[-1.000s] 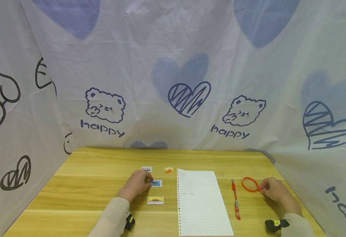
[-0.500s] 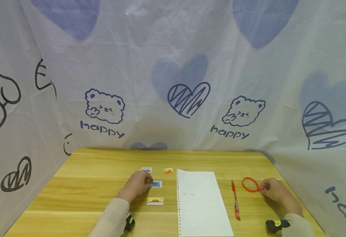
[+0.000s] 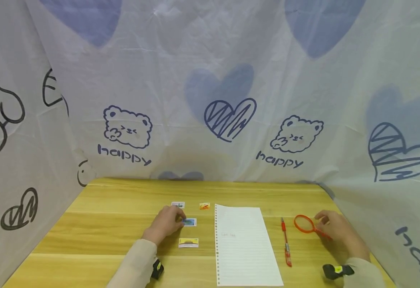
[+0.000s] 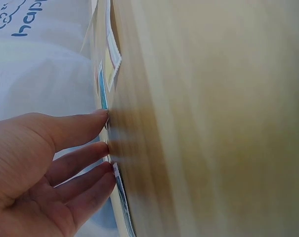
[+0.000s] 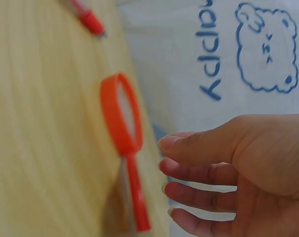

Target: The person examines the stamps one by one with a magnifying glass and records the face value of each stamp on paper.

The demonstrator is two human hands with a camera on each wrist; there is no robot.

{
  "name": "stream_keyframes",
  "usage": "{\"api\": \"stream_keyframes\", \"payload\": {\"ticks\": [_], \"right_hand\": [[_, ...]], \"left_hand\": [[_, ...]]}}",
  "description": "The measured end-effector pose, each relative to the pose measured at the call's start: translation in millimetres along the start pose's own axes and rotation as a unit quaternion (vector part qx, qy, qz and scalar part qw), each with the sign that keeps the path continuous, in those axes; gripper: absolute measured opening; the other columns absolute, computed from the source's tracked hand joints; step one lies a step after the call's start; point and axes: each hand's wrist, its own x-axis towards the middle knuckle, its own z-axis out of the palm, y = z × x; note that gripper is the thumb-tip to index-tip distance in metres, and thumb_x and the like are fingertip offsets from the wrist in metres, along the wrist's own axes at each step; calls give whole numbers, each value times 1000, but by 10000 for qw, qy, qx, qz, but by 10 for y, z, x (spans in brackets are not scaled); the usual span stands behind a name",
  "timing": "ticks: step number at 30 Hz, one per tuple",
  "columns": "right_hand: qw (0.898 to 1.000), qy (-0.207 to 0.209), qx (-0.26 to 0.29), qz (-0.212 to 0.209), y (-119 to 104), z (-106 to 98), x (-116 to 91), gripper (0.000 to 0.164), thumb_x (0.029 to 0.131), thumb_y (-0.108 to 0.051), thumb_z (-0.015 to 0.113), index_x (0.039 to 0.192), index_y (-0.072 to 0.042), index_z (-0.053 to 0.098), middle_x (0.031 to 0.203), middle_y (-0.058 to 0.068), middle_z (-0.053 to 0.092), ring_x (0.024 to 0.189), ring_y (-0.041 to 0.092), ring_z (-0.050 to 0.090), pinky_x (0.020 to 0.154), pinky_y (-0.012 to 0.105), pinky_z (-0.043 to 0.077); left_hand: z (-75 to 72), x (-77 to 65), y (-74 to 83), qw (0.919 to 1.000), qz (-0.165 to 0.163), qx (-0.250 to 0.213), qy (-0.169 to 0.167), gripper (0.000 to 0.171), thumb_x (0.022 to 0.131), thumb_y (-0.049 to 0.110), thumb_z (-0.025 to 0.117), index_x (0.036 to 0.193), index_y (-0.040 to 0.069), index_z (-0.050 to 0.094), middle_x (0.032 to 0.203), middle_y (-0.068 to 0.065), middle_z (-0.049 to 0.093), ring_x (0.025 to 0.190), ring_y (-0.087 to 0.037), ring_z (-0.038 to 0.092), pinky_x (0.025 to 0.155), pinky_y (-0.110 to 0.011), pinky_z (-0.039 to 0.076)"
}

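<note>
My left hand (image 3: 166,221) rests its fingertips at the left end of a blue stamp (image 3: 191,222). In the left wrist view, the thumb and fingers reach to the tabletop with a gap between them. A yellow stamp (image 3: 188,243) lies nearer to me. A pale stamp (image 3: 178,205) lies just beyond that hand, with an orange-yellow stamp (image 3: 204,206) to its right. On the right, an orange-red magnifying glass (image 5: 111,118) lies on the table. My right hand (image 3: 337,228) hovers beside its handle (image 5: 138,195), fingers apart and holding nothing.
A lined sheet of paper (image 3: 249,256) with faint writing lies mid-table. A red pen (image 3: 285,240) sits between the paper and the magnifying glass. A printed cloth (image 3: 177,80) hangs behind and on both sides of the wooden table (image 3: 87,224).
My right hand has let go of the magnifying glass handle and drawn slightly away, so the handle shows. The left hand stays at the blue stamp.
</note>
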Motion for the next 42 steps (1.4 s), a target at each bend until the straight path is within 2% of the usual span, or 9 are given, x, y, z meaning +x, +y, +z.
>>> {"api": "stream_keyframes", "payload": {"ticks": [9, 13, 18, 23, 28, 32, 38, 42], "right_hand": [[9988, 27, 318, -371, -378, -11, 47, 20, 90, -5, 73, 109, 2, 71, 90, 10, 72, 81, 21, 67, 68, 33, 56], [9974, -62, 519, -505, -509, 32, 54, 19, 90, -6, 74, 108, 1, 71, 93, 11, 72, 83, 20, 65, 70, 32, 55], [9963, -202, 503, -663, -614, 124, 81, 17, 91, -4, 72, 108, 0, 72, 91, 8, 72, 82, 17, 63, 69, 29, 54], [9960, -346, 392, -729, -673, 219, 127, 16, 90, -1, 72, 106, -2, 71, 90, 6, 70, 82, 17, 63, 70, 31, 54], [9946, -422, 388, -861, -706, 271, 140, 17, 89, -1, 73, 106, -4, 72, 92, 8, 72, 84, 19, 65, 73, 34, 56], [9932, -495, 494, -930, -730, 286, 137, 18, 90, -1, 74, 107, -5, 73, 93, 7, 72, 85, 18, 64, 73, 34, 56], [9903, -639, 633, -1056, -741, 299, 155, 19, 88, 1, 74, 106, -5, 74, 90, 6, 70, 83, 16, 61, 70, 30, 53], [9890, -720, 641, -1119, -755, 311, 153, 18, 88, 3, 72, 104, -6, 74, 87, 5, 68, 81, 15, 58, 69, 29, 51]], "left_hand": [[6, 9, -20, 9999, -53, -48, -98, 13, 85, 5, 82, 98, 6, 81, 117, -14, 76, 120, -39, 67, 107, -56, 53], [-18, 14, -11, 9998, -27, -48, -200, 16, 85, 5, 82, 100, 5, 80, 117, -14, 76, 120, -39, 67, 107, -56, 53], [-47, -12, 52, 9995, -6, 14, -328, 24, 85, 7, 83, 108, 4, 78, 121, -14, 75, 123, -39, 65, 109, -57, 51], [-41, -59, 200, 9985, 254, 57, -471, 33, 87, 12, 81, 118, 3, 74, 123, -15, 74, 119, -38, 67, 105, -56, 54], [16, -99, 369, 9949, 641, -210, -743, 43, 89, 15, 80, 129, 1, 69, 132, -18, 70, 125, -40, 64, 107, -56, 53], [90, -118, 486, 9897, 1028, -305, -948, 48, 87, 16, 82, 130, -1, 67, 134, -19, 69, 126, -40, 65, 109, -55, 52], [194, -140, 637, 9847, 1328, -206, -1112, 50, 85, 20, 83, 130, 2, 68, 133, -14, 71, 128, -34, 64, 113, -50, 50], [258, -172, 726, 9814, 1506, -37, -1191, 52, 84, 22, 84, 130, 3, 68, 131, -11, 71, 124, -30, 66, 111, -45, 52]]}}
